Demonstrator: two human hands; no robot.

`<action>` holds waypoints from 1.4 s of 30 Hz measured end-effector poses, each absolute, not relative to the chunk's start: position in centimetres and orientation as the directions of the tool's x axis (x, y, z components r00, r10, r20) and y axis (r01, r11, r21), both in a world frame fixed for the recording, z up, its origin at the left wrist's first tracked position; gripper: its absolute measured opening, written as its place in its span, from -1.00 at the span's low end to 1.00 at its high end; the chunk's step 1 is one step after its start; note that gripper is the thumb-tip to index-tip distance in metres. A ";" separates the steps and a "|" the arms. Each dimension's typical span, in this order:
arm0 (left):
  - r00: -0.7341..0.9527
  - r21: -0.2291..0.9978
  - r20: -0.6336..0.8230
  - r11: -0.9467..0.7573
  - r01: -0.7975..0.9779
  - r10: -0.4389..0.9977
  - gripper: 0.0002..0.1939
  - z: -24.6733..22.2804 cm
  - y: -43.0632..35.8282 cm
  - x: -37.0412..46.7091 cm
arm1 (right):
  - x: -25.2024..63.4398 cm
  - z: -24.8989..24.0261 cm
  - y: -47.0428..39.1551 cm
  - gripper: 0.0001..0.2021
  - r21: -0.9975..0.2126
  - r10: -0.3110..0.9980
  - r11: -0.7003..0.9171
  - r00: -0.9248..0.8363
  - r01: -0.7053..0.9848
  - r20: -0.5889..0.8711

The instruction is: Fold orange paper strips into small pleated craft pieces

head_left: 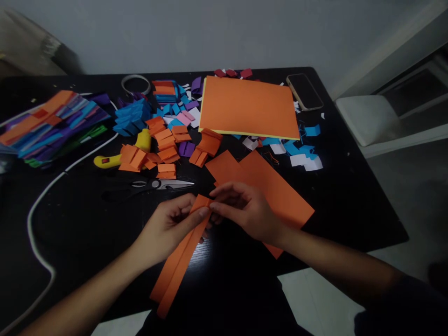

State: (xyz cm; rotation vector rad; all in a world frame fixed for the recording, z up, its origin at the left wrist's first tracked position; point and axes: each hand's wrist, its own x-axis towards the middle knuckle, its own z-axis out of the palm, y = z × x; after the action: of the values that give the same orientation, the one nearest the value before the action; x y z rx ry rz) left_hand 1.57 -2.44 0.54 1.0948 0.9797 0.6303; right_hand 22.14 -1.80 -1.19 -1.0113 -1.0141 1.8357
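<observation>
A long folded strip of orange paper point(182, 256) slants over the table's front edge, creased lengthwise. My left hand point(175, 221) grips it near the upper end, thumb on top and fingers beneath. At that same end my right hand point(247, 210) pinches the edge of the strip between thumb and fingers. Under and behind my right hand lie loose orange paper sheets point(273, 186). Black-handled scissors point(164, 184) rest just beyond my left hand, blades pointing right.
Small folded orange pieces point(168, 144) lie behind the scissors, beside a yellow tool point(108, 161). A stack of orange paper point(248, 107), a phone point(304, 91) and blue folded pieces point(133, 116) sit farther back. Colourful strips point(52, 126) and a white cable point(31, 219) occupy the left.
</observation>
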 end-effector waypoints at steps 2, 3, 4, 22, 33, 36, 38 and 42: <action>0.450 0.941 -0.322 0.335 0.053 0.833 -0.73 0.5 -2.4 1.6 | 22.1 -1.1 -1.9 -0.81 -0.895 0.894 -0.362 -0.367 -0.260 -0.255; 0.447 0.943 -0.317 0.327 0.057 0.836 -0.73 0.5 -2.5 1.6 | 22.0 -1.0 -1.9 -0.82 -0.896 0.894 -0.363 -0.366 -0.256 -0.258; 0.446 0.945 -0.313 0.321 0.059 0.839 -0.73 0.5 -2.5 1.6 | 22.0 -0.9 -1.9 -0.82 -0.897 0.894 -0.365 -0.364 -0.248 -0.263; 0.397 0.907 -0.389 0.422 0.003 0.832 -0.71 0.7 -2.7 1.3 | 22.5 -1.2 -1.9 -0.81 -0.966 0.917 -0.221 -0.365 -0.132 -0.160; 0.440 0.946 -0.302 0.324 0.026 0.846 -0.70 0.9 -2.4 1.3 | 22.6 -1.4 -2.1 -0.89 -0.990 0.928 -0.090 -0.371 -0.108 -0.044; 0.445 0.941 -0.307 0.338 0.011 0.841 -0.71 0.8 -2.4 1.2 | 22.6 -1.4 -2.1 -0.89 -0.990 0.928 -0.077 -0.372 -0.120 -0.027; 0.445 0.950 -0.290 0.310 0.029 0.847 -0.72 0.8 -2.3 1.1 | 22.6 -1.5 -2.1 -0.89 -0.989 0.925 -0.067 -0.380 -0.134 -0.011; 0.374 0.967 -0.250 0.213 0.139 0.893 -0.73 0.6 -2.2 0.9 | 22.6 -1.7 -2.1 -0.90 -0.989 0.926 -0.040 -0.376 -0.141 0.016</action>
State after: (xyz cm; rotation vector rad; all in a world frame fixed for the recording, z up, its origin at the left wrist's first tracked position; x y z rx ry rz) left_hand 0.93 -2.20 0.61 1.2616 1.0803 0.6978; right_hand 22.64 -2.15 -1.70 -0.8994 -1.3628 1.5615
